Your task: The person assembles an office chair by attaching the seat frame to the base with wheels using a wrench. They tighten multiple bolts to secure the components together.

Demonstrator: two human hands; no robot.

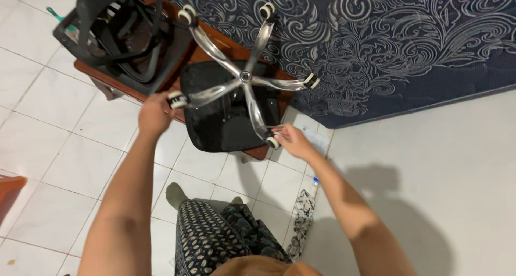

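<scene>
At the centre of the frame, slightly above the middle, an upturned office chair lay with its chrome five-armed star base [245, 77] pointing up toward the camera, each arm ending in a small black-and-white castor. The left hand [155, 114] was closed around the end of the arm that reached toward the left of the frame, its fingers wrapped just beside that arm's castor [176, 99]. The right hand [293, 141] sat lower, right of centre, its fingers curled loosely at the castor [273, 141] on the arm pointing down the frame; it touched the wheel, but whether it gripped it firmly could not be told. Under the base, the chair's black seat [217, 122] rested face down on a reddish-brown wooden table [201, 52]. In the upper left of the frame, the black mesh backrest [115, 31] with its frame lay on the same table. A dark blue mattress [376, 44] with a pale swirling pattern filled the upper right, leaning beside the table. The floor was of white tiles [59, 125], and the person's foot in a green sock [174, 194] stood on them near the bottom centre, above patterned trousers [215, 238].
</scene>
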